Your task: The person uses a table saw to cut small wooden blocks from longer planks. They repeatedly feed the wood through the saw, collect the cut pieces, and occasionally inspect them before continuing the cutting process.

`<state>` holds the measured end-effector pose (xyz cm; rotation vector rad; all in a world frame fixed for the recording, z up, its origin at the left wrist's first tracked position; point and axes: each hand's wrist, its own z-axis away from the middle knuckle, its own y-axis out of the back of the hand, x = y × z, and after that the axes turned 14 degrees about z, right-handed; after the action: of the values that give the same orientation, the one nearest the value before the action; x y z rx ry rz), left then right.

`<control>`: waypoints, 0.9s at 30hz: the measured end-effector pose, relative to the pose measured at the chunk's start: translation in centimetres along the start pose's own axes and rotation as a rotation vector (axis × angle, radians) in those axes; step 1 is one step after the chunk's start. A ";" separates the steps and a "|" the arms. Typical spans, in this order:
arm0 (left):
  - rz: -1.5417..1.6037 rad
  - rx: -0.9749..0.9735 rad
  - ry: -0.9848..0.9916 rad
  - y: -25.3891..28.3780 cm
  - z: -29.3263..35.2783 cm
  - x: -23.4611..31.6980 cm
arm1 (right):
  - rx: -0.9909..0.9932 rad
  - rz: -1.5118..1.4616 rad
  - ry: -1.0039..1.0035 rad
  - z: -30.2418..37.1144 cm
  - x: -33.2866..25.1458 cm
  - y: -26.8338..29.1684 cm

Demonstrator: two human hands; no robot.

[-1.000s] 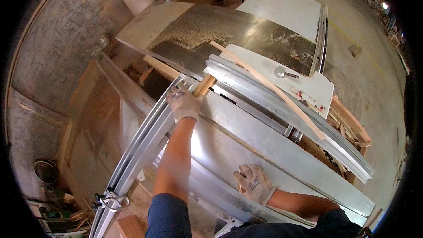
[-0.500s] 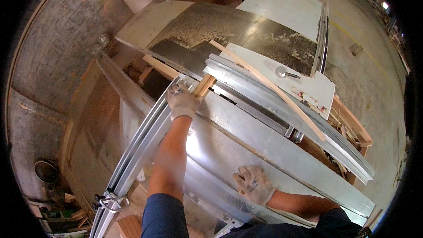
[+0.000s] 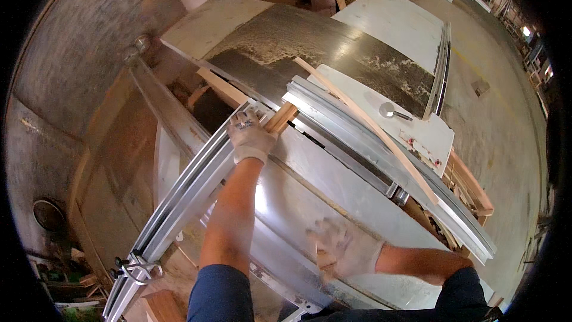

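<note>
My left hand [image 3: 250, 138], in a pale work glove with dark print, is closed at the far end of a long aluminium fence [image 3: 189, 189]. Its fingers curl over the fence, and the thumb side presses a short wooden block [image 3: 282, 118]. The block's far end meets the end of an aluminium rip fence [image 3: 351, 118]. Over the metal sliding table [image 3: 351, 173] is my right hand [image 3: 351, 249], gloved too and smeared by motion. A small brown patch shows beneath its fingers; I cannot make out what it is.
A thin wooden strip [image 3: 369, 119] lies slantwise along the rip fence. Beyond it stands a lever knob [image 3: 390, 110] on a white plate. Sawdust covers the dark machine table [image 3: 322, 42]. A metal clamp [image 3: 138, 268] sits on the long fence's near end. Wood scraps fill a bin [image 3: 471, 185] at right.
My right hand has blurred and its fingers have shifted slightly left over the sliding table. My left hand stays at the block. The whole view has shifted a little.
</note>
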<state>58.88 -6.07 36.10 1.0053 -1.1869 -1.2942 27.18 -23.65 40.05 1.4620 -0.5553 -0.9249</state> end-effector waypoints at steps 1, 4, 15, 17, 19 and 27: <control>0.007 -0.011 0.003 0.0 0.0 0.3 | 0.071 0.013 -0.048 -0.6 2.2 0.1; 0.029 -0.055 0.017 2.1 0.7 0.4 | 0.176 0.167 -0.220 -5.0 9.8 0.6; 0.064 0.204 -0.036 -2.4 -0.8 -1.1 | 0.151 0.681 -0.159 -24.5 24.5 3.0; 0.084 0.190 -0.031 -2.4 -0.6 -0.8 | 0.137 0.234 -0.343 -26.3 24.4 2.7; 0.115 0.166 -0.034 -1.8 -0.6 -0.8 | 0.081 0.100 -0.398 -27.7 24.7 2.5; 0.106 0.483 -0.157 -4.7 -1.5 -2.0 | 0.047 0.620 -0.192 -30.6 26.9 -0.1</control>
<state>59.73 -4.53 31.07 1.1772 -1.7022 -1.0370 66.92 -27.18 31.79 1.1377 -1.1029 -0.5586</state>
